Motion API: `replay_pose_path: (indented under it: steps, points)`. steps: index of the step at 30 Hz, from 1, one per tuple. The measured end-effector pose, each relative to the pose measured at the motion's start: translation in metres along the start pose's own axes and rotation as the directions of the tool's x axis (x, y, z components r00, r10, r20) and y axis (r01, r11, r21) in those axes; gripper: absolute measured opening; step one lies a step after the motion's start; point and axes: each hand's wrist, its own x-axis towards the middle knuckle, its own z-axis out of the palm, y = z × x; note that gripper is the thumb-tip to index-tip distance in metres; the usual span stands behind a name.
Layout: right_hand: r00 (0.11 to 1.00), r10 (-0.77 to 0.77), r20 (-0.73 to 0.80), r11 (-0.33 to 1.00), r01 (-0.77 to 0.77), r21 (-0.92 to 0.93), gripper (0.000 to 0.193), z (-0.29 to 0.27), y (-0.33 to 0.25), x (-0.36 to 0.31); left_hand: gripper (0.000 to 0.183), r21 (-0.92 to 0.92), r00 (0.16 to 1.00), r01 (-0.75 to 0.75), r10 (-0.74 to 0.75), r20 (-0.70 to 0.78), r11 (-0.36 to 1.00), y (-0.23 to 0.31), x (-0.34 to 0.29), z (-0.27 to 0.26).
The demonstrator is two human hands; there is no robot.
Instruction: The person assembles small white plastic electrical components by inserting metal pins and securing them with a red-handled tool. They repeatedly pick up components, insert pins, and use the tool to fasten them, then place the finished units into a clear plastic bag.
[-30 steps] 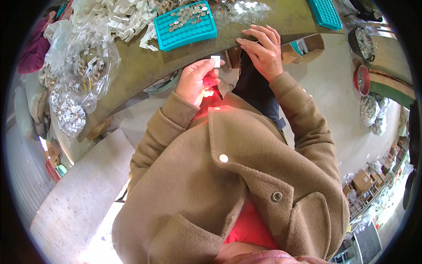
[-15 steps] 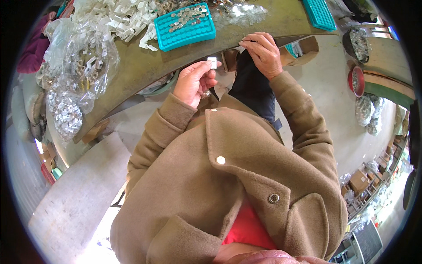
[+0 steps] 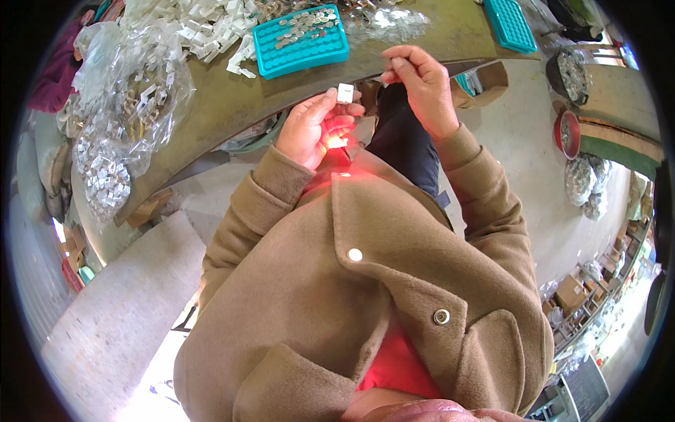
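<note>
My left hand (image 3: pixel 314 126) is closed, with its thumb and fingers gripping a small white plastic block (image 3: pixel 345 93) that has a dark mark on its face. Below the block a bright red light (image 3: pixel 337 143) shines by the lower fingers, tinting them and the coat front. My right hand (image 3: pixel 424 86) is raised to the right of the block, apart from it, thumb and fingers pinched together. Whatever lies between those fingertips is too small to make out. Just beyond the left hand, a turquoise tray (image 3: pixel 302 65) with round pockets carries several silver button cells (image 3: pixel 306 25).
The green worktable (image 3: pixel 204 116) curves past in front of me. White plastic pieces (image 3: pixel 204 32) are heaped at its far left, beside a clear bag (image 3: pixel 105 179) of small parts. A second turquoise tray (image 3: pixel 511 27) lies far right. An open cardboard box (image 3: pixel 490 83) is below the edge.
A red light has come on under the white block in my left hand, which has tilted and risen slightly. My right hand has turned and moved slightly up.
</note>
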Motion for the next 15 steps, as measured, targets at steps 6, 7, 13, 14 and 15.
replay_pose_path:
  steps: [6, 7, 13, 14, 15]
  points:
    - [0.975, 0.128, 0.179, 0.978, -0.154, 0.142, 0.017, 0.024, -0.023, -0.014, 0.025, -0.125, 0.998, -0.06, 0.063, 0.016, 0.99, 0.01, -0.007, -0.001]
    - [0.974, 0.135, 0.182, 0.978, -0.161, 0.133, 0.016, 0.028, -0.025, -0.015, 0.025, -0.139, 0.996, -0.071, 0.078, 0.045, 0.988, 0.013, -0.009, -0.003]
    - [0.989, 0.067, 0.134, 0.997, -0.062, -0.042, 0.008, 0.051, -0.032, -0.018, 0.025, -0.098, 0.991, -0.135, 0.134, -0.019, 0.986, 0.018, -0.015, -0.005]
    - [0.992, 0.011, 0.129, 0.982, 0.013, -0.186, 0.007, 0.052, -0.033, -0.017, 0.025, -0.088, 0.992, -0.127, 0.125, -0.028, 0.988, 0.018, -0.016, -0.004]
    - [0.991, -0.038, 0.13, 0.938, 0.08, -0.336, 0.006, 0.053, -0.033, -0.017, 0.025, -0.087, 0.992, -0.123, 0.121, -0.03, 0.989, 0.019, -0.017, -0.003]
